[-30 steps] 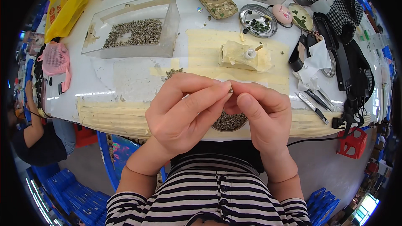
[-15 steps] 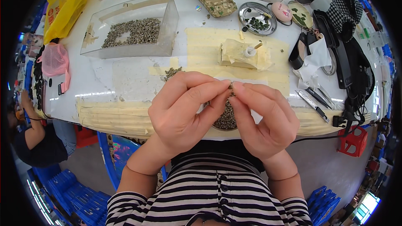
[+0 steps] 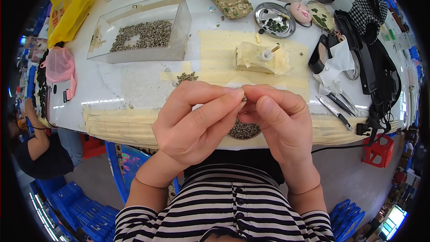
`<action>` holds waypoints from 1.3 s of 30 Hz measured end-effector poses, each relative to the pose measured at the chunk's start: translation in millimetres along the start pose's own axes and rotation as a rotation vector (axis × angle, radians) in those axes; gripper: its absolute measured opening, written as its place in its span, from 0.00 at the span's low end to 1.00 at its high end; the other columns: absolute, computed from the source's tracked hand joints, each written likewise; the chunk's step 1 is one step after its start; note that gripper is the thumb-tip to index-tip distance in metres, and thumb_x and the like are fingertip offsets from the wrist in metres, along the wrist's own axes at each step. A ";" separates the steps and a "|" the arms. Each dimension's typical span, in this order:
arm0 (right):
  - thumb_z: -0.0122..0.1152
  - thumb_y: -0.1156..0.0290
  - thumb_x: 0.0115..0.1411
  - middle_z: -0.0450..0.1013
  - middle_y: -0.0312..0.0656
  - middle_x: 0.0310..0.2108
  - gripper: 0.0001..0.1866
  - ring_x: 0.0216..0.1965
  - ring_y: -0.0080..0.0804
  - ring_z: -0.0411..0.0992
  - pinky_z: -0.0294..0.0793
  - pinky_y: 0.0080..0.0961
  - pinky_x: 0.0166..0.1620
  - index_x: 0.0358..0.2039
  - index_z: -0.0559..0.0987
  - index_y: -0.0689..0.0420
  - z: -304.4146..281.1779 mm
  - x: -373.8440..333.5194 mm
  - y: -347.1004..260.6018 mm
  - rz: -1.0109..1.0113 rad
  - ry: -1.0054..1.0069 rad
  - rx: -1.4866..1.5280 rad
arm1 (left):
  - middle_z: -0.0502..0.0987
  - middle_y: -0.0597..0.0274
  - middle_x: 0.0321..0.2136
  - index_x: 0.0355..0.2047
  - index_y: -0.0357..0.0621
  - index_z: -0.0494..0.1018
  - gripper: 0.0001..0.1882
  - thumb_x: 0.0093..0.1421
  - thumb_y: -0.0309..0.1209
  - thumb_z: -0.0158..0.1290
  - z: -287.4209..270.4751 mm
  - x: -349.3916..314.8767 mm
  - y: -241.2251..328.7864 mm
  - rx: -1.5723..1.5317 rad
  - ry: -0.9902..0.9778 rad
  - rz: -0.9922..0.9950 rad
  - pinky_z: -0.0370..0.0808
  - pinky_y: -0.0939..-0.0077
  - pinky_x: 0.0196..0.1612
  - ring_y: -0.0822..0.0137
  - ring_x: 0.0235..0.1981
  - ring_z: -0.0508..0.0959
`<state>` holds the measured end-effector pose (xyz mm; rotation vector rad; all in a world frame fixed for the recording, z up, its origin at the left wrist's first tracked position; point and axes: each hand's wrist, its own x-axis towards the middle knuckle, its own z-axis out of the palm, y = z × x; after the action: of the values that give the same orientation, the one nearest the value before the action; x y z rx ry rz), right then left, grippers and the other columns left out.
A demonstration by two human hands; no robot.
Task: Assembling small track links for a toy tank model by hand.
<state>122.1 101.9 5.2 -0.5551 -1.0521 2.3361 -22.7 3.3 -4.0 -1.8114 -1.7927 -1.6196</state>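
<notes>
Just in front of my body, above the near table edge, a tiny dull metal piece [image 3: 244,99] shows between my fingertips. My left hand [image 3: 190,123] pinches it with thumb and forefinger. My right hand [image 3: 286,123] meets it there, its forefinger tip against the piece and the other fingers curled in. The right thumb is bent back from the tip, and what those curled fingers hold is hidden. Below the hands is a round dish of small metal pieces [image 3: 244,131], partly covered by them. A loose heap of similar pieces [image 3: 186,77] lies beyond my left hand.
A clear bin [image 3: 134,53] with many small pieces stands far left. Ahead is a tape-covered block [image 3: 255,62] holding a white cup and stick. Farther back are a camouflage case [image 3: 228,2] and metal dish [image 3: 275,20]; knife [image 3: 336,114] and tweezers lie right.
My right thumb has drawn back from the fingertips and its other fingers have curled in. Both hands have shifted slightly left, baring more of the dish.
</notes>
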 end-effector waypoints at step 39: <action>0.67 0.84 0.53 0.80 0.48 0.35 0.13 0.31 0.32 0.79 0.79 0.22 0.34 0.41 0.83 0.64 -7.8 5.0 13.4 -0.806 0.070 -1.018 | 0.79 0.58 0.30 0.36 0.37 0.81 0.14 0.47 0.15 0.65 11.7 1.0 -4.1 -0.006 0.020 -0.081 0.75 0.78 0.28 0.66 0.27 0.79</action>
<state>118.7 101.7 -10.8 -0.4147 -1.9478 0.9883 -19.5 13.4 -10.4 -1.7401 -1.8774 -1.6664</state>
